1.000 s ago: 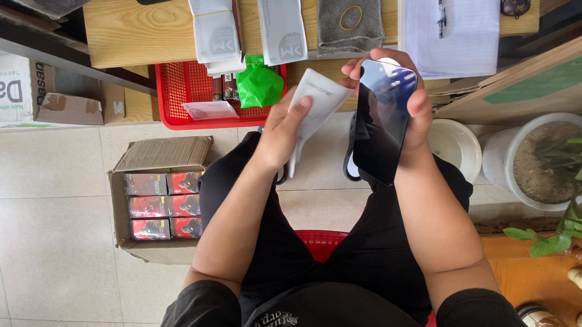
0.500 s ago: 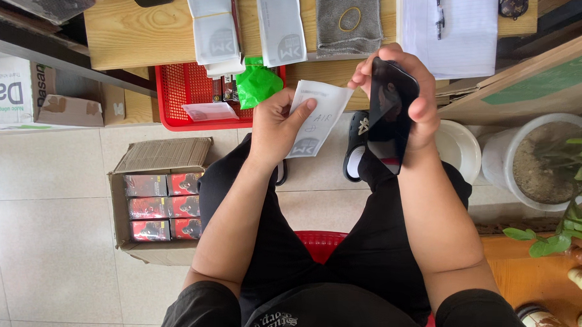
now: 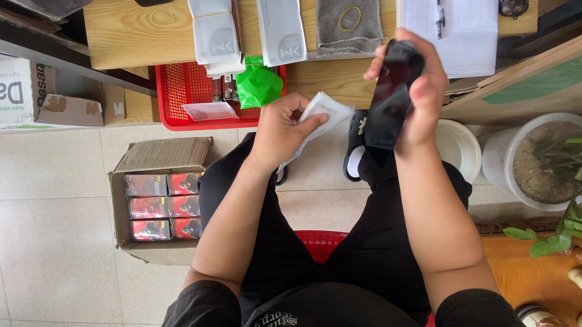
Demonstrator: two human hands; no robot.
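Nearby, red-packed cardboard box [image 3: 154,204]; red basket [image 3: 177,98] with green bag [image 3: 258,85].

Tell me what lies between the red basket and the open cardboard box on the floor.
In the head view, only bare pale floor tile separates the red basket from the cardboard box; nothing lies in that stretch.
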